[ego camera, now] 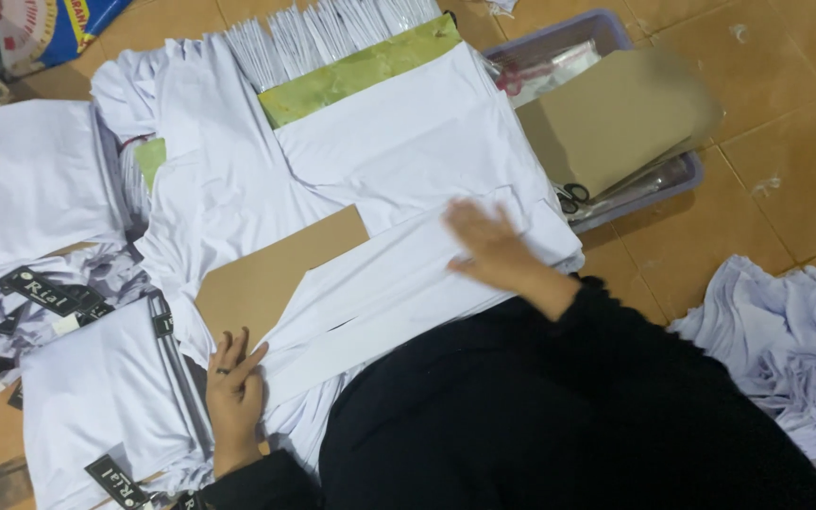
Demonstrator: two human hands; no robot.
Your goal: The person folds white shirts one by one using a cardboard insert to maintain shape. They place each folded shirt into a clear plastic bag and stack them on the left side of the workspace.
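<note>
A white garment (399, 161) lies spread on the floor, partly folded over a brown cardboard sheet (271, 269). My left hand (235, 378) presses flat on the garment's lower left edge, just below the cardboard, a dark ring on one finger. My right hand (488, 247) rests flat and blurred on the folded white strip to the right. Neither hand holds anything. My black sleeves cover the lower middle of the view.
Packed white garments with black tags (96, 397) lie at the left. A purple tray (616, 38) at the back right holds brown cardboard sheets (616, 113), plastic bags and scissors (573, 196). A heap of crumpled white cloth (786, 340) lies right. Stacked white pieces (323, 33) sit behind.
</note>
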